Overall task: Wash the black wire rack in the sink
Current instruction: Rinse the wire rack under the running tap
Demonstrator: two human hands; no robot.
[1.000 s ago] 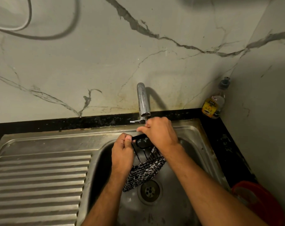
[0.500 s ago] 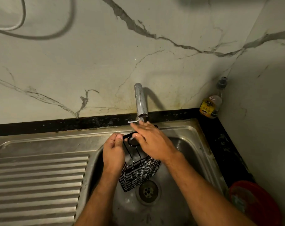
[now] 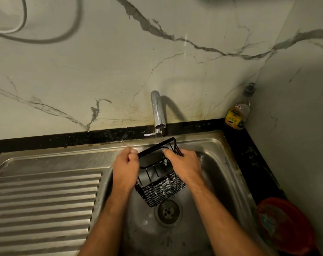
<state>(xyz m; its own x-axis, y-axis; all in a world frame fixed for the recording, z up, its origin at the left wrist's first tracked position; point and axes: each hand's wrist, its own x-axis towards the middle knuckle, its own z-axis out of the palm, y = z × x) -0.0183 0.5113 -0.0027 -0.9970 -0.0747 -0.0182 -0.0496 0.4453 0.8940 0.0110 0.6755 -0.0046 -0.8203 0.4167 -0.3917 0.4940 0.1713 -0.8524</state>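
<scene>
The black wire rack (image 3: 157, 183) hangs tilted over the steel sink (image 3: 219, 169), its open top rim under the chrome tap (image 3: 157, 112). A thin stream of water falls from the tap onto the rim. White foam clings to the rack's lower wires. My left hand (image 3: 125, 168) grips the rim's left side with curled fingers. On the right side, my right hand (image 3: 183, 164) holds the rack, thumb on the rim and fingers round the wires.
The drain (image 3: 168, 212) lies just below the rack. A ribbed steel drainboard (image 3: 42, 206) fills the left. A soap bottle (image 3: 238, 111) stands in the back right corner on the black counter. A red bowl (image 3: 286, 224) sits at the right edge.
My right hand has come off the top of the rack and moved to its right side. The rack's open rim now shows under the running water.
</scene>
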